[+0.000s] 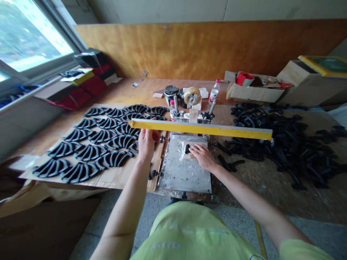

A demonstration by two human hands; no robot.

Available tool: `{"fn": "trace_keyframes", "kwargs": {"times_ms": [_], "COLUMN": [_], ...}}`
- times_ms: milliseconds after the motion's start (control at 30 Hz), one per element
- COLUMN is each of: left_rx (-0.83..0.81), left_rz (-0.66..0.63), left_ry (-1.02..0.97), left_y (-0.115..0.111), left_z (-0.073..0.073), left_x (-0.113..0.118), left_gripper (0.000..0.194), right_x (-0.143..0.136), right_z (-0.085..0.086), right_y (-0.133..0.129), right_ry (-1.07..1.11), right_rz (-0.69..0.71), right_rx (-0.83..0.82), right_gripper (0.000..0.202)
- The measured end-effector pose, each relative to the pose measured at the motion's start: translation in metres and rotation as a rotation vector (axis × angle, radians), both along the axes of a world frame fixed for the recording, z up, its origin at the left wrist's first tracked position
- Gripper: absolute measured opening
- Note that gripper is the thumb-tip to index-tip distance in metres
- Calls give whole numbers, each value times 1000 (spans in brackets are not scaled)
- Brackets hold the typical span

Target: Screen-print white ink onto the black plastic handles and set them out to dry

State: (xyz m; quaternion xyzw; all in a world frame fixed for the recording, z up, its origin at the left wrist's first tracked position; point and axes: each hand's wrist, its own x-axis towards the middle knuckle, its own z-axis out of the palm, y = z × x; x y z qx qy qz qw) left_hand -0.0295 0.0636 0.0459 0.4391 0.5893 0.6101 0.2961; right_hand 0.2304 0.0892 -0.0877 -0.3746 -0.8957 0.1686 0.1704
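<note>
My right hand (202,156) is over the grey metal plate (187,175), its fingers closed on a small black handle (187,148) that sits on a pad wrapped in clear film. Most of that piece is hidden under the fingers. Above the plate, a long yellow bar (203,129), like a frame's edge, runs crosswise. My left hand (146,141) is at the bar's left end, beside the rows of curved black handles (101,137). The bar covers part of its fingers, so their grip cannot be made out.
Loose black handles (292,144) lie heaped on the right. Behind the plate stand a clamp stand (193,116), a dark tub (171,93), a tape roll (192,96) and a red-capped bottle (214,92). An open carton (255,92) is at the back right.
</note>
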Motion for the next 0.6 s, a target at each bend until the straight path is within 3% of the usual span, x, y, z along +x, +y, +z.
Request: {"fn": "trace_keyframes", "kwargs": {"times_ms": [100,167,233,333,433,500,600], "left_rx": [-17,-59,-152,-377,-499,-511,-522], "left_rz": [-100,-110,-145,-231,-261,-251,-231], "left_ry": [-87,-95,-98,-124,-154,-150,-122], "left_y": [0,-14,-33,-62,-77,-79,-76], "left_z": [18,13,-4,-47,-95,-120,-139], "left_x": [7,3,-4,-13,-13,-10,-6], "left_gripper": [62,65,64,56,64,73,71], "right_x": [32,57,71,53,5,-25,-45], "right_z": [10,22,37,63,79,80,69], "right_y": [16,34,53,76,90,95,93], "right_ry": [80,140,186,236,141,-17,-251], "right_rz": [-214,-441,-589,-490,-266,-204,-204], "right_rx": [-35,-47,-27,130,293,265,118], "right_gripper": [41,35,33,37,52,46,22]}}
